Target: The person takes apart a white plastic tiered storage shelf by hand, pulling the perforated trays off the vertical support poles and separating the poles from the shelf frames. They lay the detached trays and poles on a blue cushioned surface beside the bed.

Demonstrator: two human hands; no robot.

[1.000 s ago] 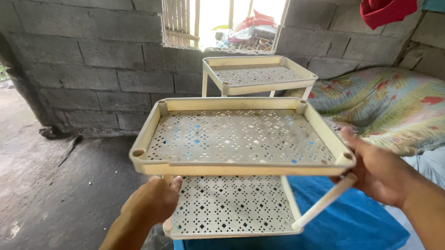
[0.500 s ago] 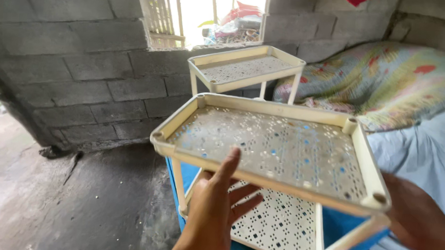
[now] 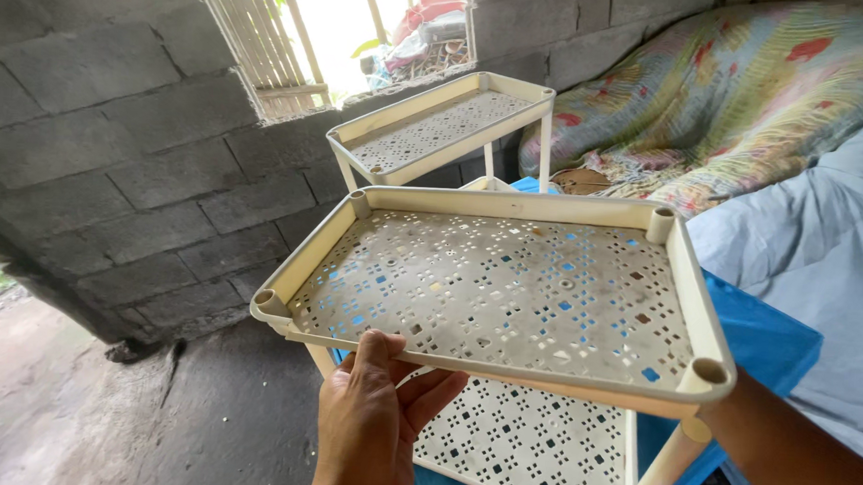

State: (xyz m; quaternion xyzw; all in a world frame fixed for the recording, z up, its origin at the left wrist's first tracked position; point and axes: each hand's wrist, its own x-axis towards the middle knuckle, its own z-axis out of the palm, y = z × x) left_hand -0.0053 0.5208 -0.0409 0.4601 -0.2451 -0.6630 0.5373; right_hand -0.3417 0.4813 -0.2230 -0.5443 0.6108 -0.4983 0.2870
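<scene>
1. While my left hand (image 3: pixel 370 424) pinches the front rim of the tray (image 3: pixel 507 294) at frame centre, my right hand is hidden under its lower-right corner; that grip I cannot tell.
2. Risk: tray tilts, thumb hold thin; it could slip onto the lower shelf (image 3: pixel 529 446).
3. Since half a second ago: left palm, then open, now clasps the rim.
</scene>
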